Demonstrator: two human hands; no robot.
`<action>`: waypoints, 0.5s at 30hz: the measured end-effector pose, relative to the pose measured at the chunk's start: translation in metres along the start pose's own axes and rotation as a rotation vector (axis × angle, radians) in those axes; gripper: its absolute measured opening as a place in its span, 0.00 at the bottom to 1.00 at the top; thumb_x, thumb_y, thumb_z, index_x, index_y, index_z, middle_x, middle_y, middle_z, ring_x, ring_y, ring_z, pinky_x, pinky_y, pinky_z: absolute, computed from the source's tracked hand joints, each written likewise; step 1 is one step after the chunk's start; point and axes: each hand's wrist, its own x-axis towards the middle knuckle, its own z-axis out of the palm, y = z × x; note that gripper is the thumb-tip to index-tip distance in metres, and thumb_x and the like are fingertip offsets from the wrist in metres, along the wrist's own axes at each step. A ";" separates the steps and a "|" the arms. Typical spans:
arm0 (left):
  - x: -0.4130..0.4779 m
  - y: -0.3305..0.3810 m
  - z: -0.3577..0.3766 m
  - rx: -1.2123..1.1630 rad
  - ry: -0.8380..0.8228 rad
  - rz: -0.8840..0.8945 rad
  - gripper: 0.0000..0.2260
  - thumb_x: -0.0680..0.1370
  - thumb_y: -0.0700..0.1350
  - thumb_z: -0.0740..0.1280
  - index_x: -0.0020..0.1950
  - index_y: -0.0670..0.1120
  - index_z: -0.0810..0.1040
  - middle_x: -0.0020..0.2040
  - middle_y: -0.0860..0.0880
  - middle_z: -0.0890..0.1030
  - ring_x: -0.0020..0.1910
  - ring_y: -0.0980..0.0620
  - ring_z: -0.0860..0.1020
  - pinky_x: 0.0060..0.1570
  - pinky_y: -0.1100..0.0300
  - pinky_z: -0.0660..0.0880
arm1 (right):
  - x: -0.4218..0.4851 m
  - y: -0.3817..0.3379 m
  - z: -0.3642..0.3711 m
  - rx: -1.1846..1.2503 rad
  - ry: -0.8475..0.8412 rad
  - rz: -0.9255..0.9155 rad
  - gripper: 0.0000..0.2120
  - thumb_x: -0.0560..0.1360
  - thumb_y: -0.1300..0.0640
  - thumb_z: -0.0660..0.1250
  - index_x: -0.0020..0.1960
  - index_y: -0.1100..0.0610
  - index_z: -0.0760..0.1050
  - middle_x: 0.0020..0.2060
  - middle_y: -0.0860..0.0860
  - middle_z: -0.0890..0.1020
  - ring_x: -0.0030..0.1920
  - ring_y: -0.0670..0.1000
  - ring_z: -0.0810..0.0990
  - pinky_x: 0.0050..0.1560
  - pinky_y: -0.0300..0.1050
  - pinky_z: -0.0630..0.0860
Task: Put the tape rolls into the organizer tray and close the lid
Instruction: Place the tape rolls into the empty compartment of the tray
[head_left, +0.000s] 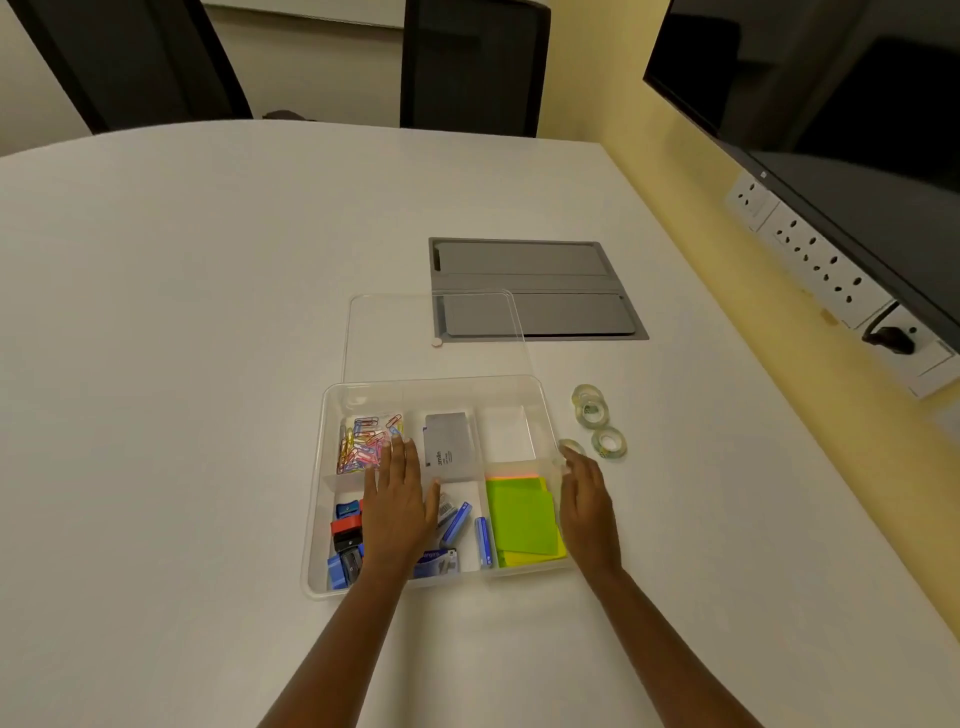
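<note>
Left hand (399, 506) flat, fingers spread, palm down over the clear organizer tray (332, 519), holding nothing; it covers part of the middle compartments. Beyond its fingertips: coloured paper clips (363, 439) and a grey box (449, 447), print on it too small to read. Blue packs (460, 522) beside that hand, labels illegible. Right hand (587, 501) open, loosely curved at the tray's right wall, fingertips touching or nearly touching one tape roll (571, 447) on the white worktop (208, 312); grip unclear. Past those fingertips, further clear tape rolls (597, 423), well outside the tray. Green sticky notes (522, 517) left of the right hand. Clear lid (395, 332) lies beyond the tray, off it.
</note>
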 end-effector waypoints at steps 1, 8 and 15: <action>0.003 0.001 0.001 0.007 0.004 -0.001 0.49 0.63 0.67 0.20 0.72 0.39 0.48 0.75 0.39 0.53 0.74 0.41 0.51 0.70 0.50 0.45 | 0.006 0.003 -0.001 0.018 0.036 0.026 0.16 0.78 0.68 0.53 0.64 0.65 0.70 0.62 0.60 0.76 0.62 0.53 0.74 0.54 0.21 0.63; 0.018 0.011 0.008 -0.009 0.038 -0.094 0.49 0.64 0.67 0.20 0.73 0.39 0.50 0.75 0.39 0.53 0.74 0.42 0.51 0.69 0.49 0.44 | 0.044 0.039 -0.006 -0.301 -0.269 0.069 0.16 0.74 0.68 0.61 0.62 0.63 0.72 0.64 0.61 0.71 0.63 0.60 0.72 0.60 0.51 0.72; 0.019 0.013 0.013 -0.013 0.064 -0.133 0.45 0.68 0.67 0.25 0.72 0.39 0.52 0.74 0.39 0.56 0.73 0.41 0.55 0.68 0.49 0.45 | 0.061 0.048 -0.004 -0.332 -0.238 0.037 0.10 0.73 0.65 0.65 0.53 0.67 0.76 0.61 0.62 0.73 0.60 0.62 0.74 0.56 0.53 0.75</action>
